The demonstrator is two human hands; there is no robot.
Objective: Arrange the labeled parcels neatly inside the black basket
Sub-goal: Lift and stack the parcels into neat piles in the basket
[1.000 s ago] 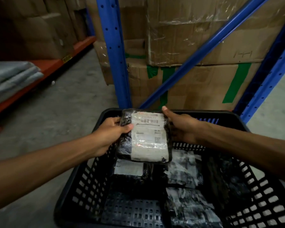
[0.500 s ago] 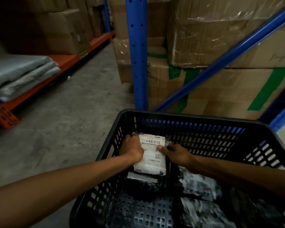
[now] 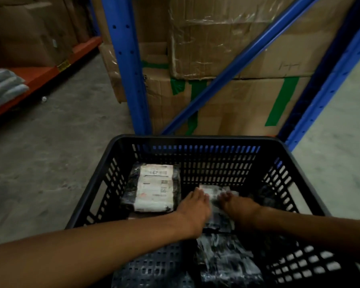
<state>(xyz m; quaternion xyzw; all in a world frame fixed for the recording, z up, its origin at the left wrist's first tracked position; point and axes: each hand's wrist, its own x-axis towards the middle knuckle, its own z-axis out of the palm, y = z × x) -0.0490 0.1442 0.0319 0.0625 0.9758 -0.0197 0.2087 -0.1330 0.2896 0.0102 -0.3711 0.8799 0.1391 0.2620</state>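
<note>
The black basket stands on the floor in front of me. A black parcel with a white label lies flat in its far left corner, with no hand on it. Beside it in the middle lies a second labeled parcel, blurred. My left hand grips its left edge and my right hand its right edge. A third black parcel lies nearer to me in the basket, its glossy wrap showing.
A blue rack upright and a diagonal brace rise just behind the basket, with taped cardboard boxes stacked behind them. An orange shelf with grey folded bags runs along the left. Concrete floor lies left of the basket.
Both hands let go of the first labeled parcel, now lying in the far left corner, and moved right onto the middle parcel.
</note>
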